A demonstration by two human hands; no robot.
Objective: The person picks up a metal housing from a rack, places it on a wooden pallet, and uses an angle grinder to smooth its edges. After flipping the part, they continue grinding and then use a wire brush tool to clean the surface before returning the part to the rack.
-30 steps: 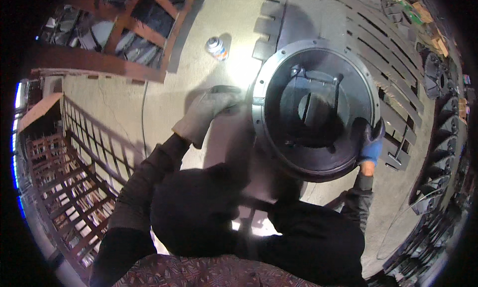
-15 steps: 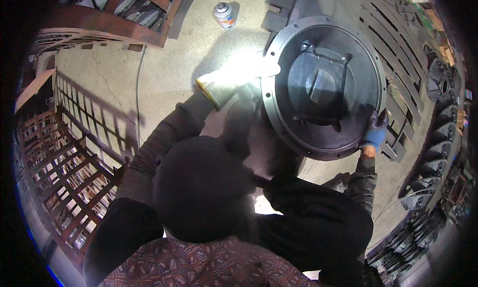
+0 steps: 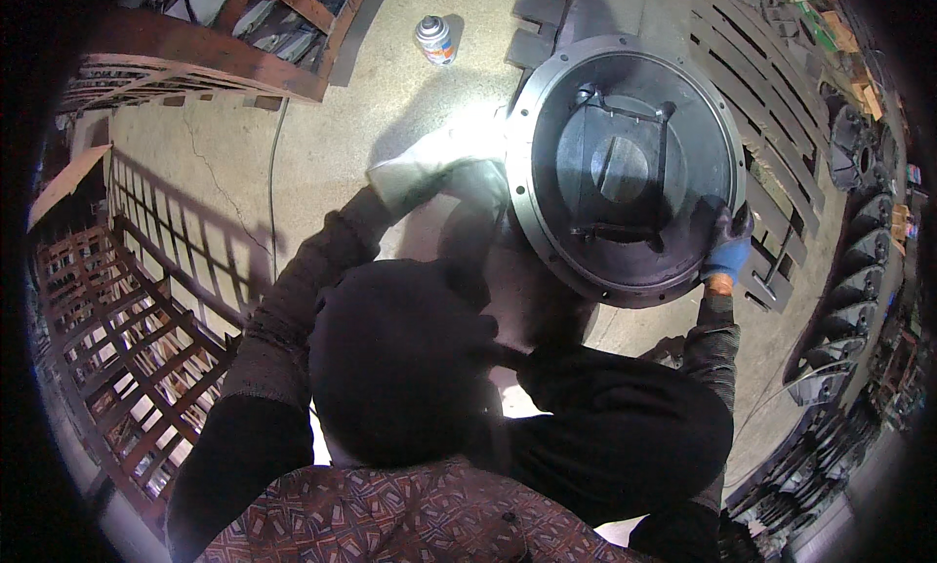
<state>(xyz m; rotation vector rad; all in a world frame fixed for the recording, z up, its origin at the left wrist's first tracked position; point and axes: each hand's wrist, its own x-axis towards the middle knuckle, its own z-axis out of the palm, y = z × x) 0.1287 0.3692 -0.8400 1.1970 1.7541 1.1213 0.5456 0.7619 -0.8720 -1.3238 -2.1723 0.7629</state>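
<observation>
A large round metal housing [image 3: 576, 256], dark inside with a pale bolt-holed flange, stands tilted with its hollow side toward me. Inside is a raised centre with a rectangular frame of ribs. My right hand [image 3: 726, 255], in a blue and dark glove, grips the rim at its lower right, thumb over the inner edge. At the left side of the flange is my left hand [image 3: 439, 163], in a pale glove. Strong glare washes out its fingers, so their hold on the rim cannot be made out.
A spray can [image 3: 435, 40] stands on the concrete floor beyond my left hand. Slatted dark pallets [image 3: 771, 104] lie behind and right of the housing. Rusty metal crates [image 3: 117, 358] stand at the left and upper left. Several curved dark castings [image 3: 854, 309] line the right side.
The housing has shifted slightly left, and my right hand has moved with it. My left hand has drawn back to the left; its thumb no longer shows over the flange.
</observation>
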